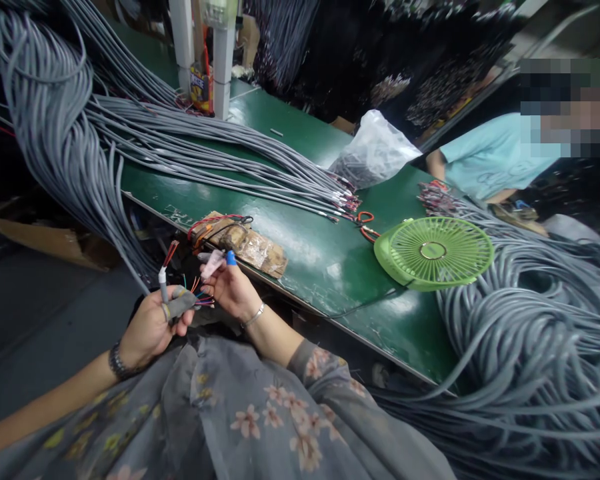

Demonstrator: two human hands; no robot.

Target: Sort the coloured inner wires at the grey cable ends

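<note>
My left hand [153, 323], low at the left in front of my body, is closed round a grey cable [163, 290]. The cable's white-wrapped end stands up from the fist, with thin red wires [171, 252] sticking out. Grey covers wrap fingers of this hand. Thin coloured wires [203, 301] fan out from the grip toward my right hand [235, 293]. That hand is half curled beside the wire tips, its thumb raised apart; whether it touches them is unclear. A blue cover caps the thumb and a pale pink one a finger.
A wooden block [260, 250] wrapped in tape lies at the edge of the green table [300, 240]. Grey cable bundles [220, 143] cross it. A green fan [433, 252], a clear plastic bag [377, 147] and coiled cables [535, 333] are at the right. A co-worker's sleeve [490, 153] shows beyond.
</note>
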